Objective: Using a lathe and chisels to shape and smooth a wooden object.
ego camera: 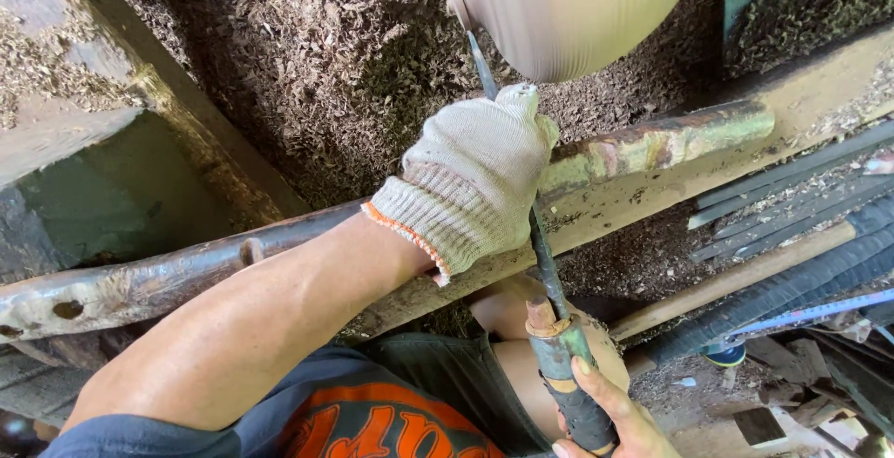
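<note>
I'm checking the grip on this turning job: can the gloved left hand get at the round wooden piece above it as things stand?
Probably yes. The left hand rests on the metal bar just below the round wooden piece, with only the chisel blade between them. The right hand holds the chisel's handle.

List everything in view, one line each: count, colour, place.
Wooden workpiece: one, pale tan, rounded, top centre.
Chisel: one, dark metal shaft, green-wrapped handle, running from the lower right up to the workpiece.
Rest bar: one, rusty brown and green, crossing the frame from lower left to upper right.
Wood shavings: a heap, brown, behind the bar.
Rods: several, dark, right side.
Glove: one, off-white with orange cuff edge, centre.
Left hand: gloved, on the bar, pressing the chisel shaft.
Right hand: bare, fingers around the chisel handle, bottom right.
</note>
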